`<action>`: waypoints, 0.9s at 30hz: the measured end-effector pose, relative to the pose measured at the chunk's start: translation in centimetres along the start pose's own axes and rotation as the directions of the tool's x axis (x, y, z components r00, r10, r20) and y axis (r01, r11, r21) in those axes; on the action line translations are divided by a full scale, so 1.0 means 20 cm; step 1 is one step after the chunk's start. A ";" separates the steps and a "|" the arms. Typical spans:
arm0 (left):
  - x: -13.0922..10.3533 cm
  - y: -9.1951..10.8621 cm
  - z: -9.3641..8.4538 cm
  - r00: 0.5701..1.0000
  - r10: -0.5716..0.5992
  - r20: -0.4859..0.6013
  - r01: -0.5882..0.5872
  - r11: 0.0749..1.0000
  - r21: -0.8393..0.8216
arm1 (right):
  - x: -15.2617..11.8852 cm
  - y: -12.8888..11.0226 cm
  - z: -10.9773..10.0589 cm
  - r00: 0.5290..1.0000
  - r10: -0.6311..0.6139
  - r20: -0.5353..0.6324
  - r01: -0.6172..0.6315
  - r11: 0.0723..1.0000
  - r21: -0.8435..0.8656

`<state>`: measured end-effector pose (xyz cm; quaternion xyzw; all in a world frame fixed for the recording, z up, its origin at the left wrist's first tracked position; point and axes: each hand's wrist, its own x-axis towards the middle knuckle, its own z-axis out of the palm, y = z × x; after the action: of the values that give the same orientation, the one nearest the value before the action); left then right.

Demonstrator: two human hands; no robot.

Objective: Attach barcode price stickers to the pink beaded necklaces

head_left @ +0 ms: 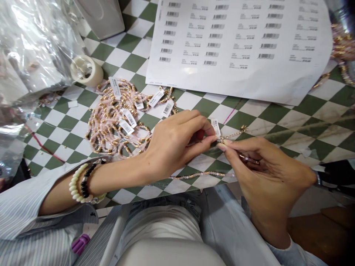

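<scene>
My left hand (179, 136) is closed, its thumb and forefinger pinching at a small white barcode tag (215, 127). Fingertip to fingertip with it, my right hand (269, 177) grips a beaded necklace (199, 174) near its clasp. A gold extender chain (234, 134) sticks out beyond the right fingertips, and the pink and gold beads hang below toward the table's front edge. How the tag is joined to the necklace is hidden by the fingers. Left of my left hand lies a heap of similar pink and gold beaded necklaces (108, 118), several of them carrying white tags.
A sheet of barcode labels (238, 79) lies at the back of the green-and-white checked table (74, 129). At the left are a roll of tape (86, 71) and clear plastic bags (36, 44). A grey container (101, 18) stands behind; more beads (344, 48) sit far right.
</scene>
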<state>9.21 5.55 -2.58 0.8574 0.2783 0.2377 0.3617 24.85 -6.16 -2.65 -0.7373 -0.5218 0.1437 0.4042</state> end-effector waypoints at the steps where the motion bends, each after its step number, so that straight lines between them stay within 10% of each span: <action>1: 0.00 0.00 0.00 1.000 0.003 -0.003 -0.003 1.000 0.002 | 0.00 0.00 0.00 1.000 0.004 0.004 -0.004 1.000 0.004; 16: -0.01 0.05 -0.09 0.988 0.080 0.130 -0.103 0.979 0.178 | 0.03 -0.06 -0.15 0.938 -0.278 0.208 0.295 0.954 -0.058; 22: -0.22 0.12 -0.23 0.840 0.294 0.455 -0.485 0.783 0.389 | 0.18 0.10 -0.16 0.915 -0.367 0.165 0.394 0.902 -0.177; 27: -0.42 0.08 -0.24 0.872 0.243 0.425 -0.452 0.734 0.507 | 0.28 0.19 -0.13 0.839 -0.422 0.343 0.492 0.858 -0.149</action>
<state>0.62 1.51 -0.11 0.9906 0.1057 0.0560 0.0657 31.30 -2.83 -2.80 -0.6019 -0.7515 0.0905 0.2547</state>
